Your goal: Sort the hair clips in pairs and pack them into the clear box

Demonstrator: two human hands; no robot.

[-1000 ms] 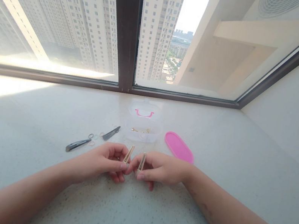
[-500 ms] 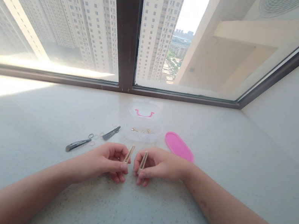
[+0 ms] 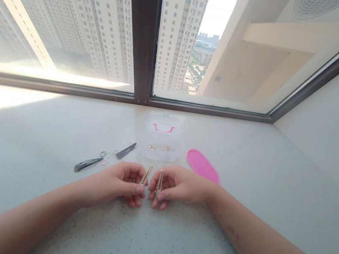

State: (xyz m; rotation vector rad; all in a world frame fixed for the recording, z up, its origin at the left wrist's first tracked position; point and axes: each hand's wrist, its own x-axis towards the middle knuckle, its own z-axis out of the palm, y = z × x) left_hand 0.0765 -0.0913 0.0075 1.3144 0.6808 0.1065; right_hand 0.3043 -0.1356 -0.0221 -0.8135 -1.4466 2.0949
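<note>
1. A clear plastic box [image 3: 160, 155] with a pink handle [image 3: 162, 131] sits on a pale speckled counter [image 3: 149, 245]; small gold-coloured pieces [image 3: 153, 147] show through its clear walls.
2. The left hand [image 3: 127, 183] is in front of the box, on the viewer's side and slightly left of its middle. Its fingers are curled loosely inward, and thumb and fingers pinch one slim gold clip [image 3: 146, 175], which tilts with its tip up and to the right.
3. The right hand [image 3: 176, 184] is in front of the box and slightly right of its middle. It is half closed, fingers bent, and grips a second gold clip [image 3: 160, 182] that points almost straight up.
4. The two hands are just beside each other, a narrow gap between their fingertips, with both clips in front of the box.
5. Left of the box lie two dark clips [image 3: 125, 151], with several small thin rings [image 3: 103, 154] near them.
6. Right of the box is a bright pink oval lid [image 3: 202, 165], partly behind the right hand.
7. Behind the box is a dark window frame [image 3: 144, 53], with tall buildings [image 3: 179, 37] outside.
</note>
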